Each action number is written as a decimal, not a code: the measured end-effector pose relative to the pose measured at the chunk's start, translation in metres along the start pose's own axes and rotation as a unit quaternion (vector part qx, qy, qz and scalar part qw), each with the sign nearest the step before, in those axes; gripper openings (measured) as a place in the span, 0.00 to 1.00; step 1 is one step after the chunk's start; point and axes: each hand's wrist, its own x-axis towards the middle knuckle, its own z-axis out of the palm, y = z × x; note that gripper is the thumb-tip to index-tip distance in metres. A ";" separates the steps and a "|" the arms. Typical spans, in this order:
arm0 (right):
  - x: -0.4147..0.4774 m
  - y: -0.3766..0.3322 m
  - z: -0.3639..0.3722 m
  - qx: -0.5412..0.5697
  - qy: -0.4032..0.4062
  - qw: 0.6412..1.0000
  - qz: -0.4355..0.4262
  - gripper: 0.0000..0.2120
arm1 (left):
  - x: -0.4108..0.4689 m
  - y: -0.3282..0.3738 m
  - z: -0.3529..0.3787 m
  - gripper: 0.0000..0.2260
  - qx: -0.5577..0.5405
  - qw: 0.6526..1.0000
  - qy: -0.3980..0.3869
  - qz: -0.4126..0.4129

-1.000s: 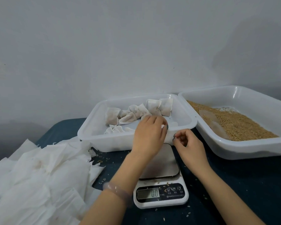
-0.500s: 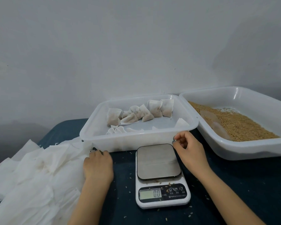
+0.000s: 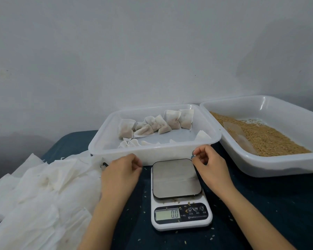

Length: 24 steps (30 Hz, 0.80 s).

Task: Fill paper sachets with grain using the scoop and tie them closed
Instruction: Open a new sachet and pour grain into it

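The scale [image 3: 177, 179] stands in the middle of the dark cloth [image 3: 260, 204], directly in front of the person, and its display [image 3: 174, 213] reads zero; its plate is bare, so probably a new sachet is about to begin. Everything else is arranged around it within reach. The pile of empty sachets [image 3: 43, 192] lies on the left, and the left hand [image 3: 122, 170] rests at its edge with the fingers curled downward. Whether they already pinch a paper cannot be told, because the fingertips are turned away.

The right hand [image 3: 209, 165] hovers just beside the far right corner of the scale, its fingers loosely curled and holding nothing visible. It is on the side of the grain tray [image 3: 260, 168], where the scoop [image 3: 238, 136] lies half buried in the grain [image 3: 264, 138], untouched.

Behind the scale, the middle tray [image 3: 152, 150] collects the filled sachets [image 3: 170, 120], already tied and grouped along its far side.
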 end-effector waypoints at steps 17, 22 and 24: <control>-0.014 -0.025 0.004 0.059 -0.160 0.977 -0.129 0.04 | 0.001 0.010 -0.001 0.02 -0.502 0.859 0.086 -0.059; -0.023 -0.037 0.010 0.101 -0.253 0.956 -0.109 0.21 | -0.007 0.023 0.006 0.08 -0.480 0.876 0.018 0.043; -0.024 -0.038 0.010 0.126 -0.273 0.949 -0.092 0.20 | -0.010 0.027 0.009 0.09 -0.447 0.892 0.004 0.075</control>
